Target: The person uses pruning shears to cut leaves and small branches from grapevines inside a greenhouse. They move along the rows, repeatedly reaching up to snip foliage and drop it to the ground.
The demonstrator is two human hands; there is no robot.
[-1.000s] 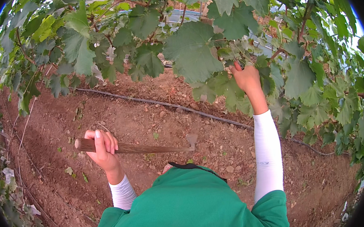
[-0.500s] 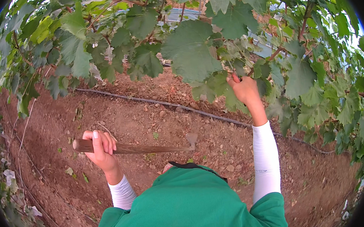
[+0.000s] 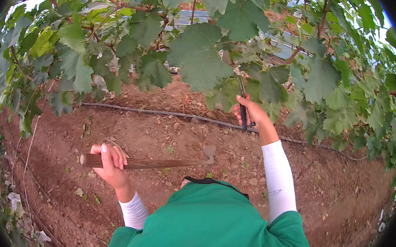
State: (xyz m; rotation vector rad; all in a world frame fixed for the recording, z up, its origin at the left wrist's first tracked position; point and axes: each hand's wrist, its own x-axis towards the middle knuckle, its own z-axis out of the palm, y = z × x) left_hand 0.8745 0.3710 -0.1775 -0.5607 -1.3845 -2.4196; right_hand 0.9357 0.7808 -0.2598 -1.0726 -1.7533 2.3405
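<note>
My left hand [image 3: 112, 167] is wrapped round the wooden handle of a hoe [image 3: 164, 162], close to its thick end. The hoe slants down to the right, with its small metal head by the soil in front of me. My right hand [image 3: 257, 116] grips slim black-handled pruning snips [image 3: 243, 114], blades pointing up into the vine. Right at the blades hang a large grape leaf [image 3: 200, 57] and thin stems. The blade tips are partly lost among the foliage, so I cannot tell whether they touch a stem.
Leafy grapevines [image 3: 151, 71] spread across the top and right side. A dark drip hose [image 3: 159, 112] runs over the reddish soil [image 3: 133, 134] beneath them. More foliage and pale scraps line the left edge. Small stones and fallen leaves lie about.
My right hand has come down and left out of the leaves, so the snips now show in it. The left hand and the hoe have hardly moved.
</note>
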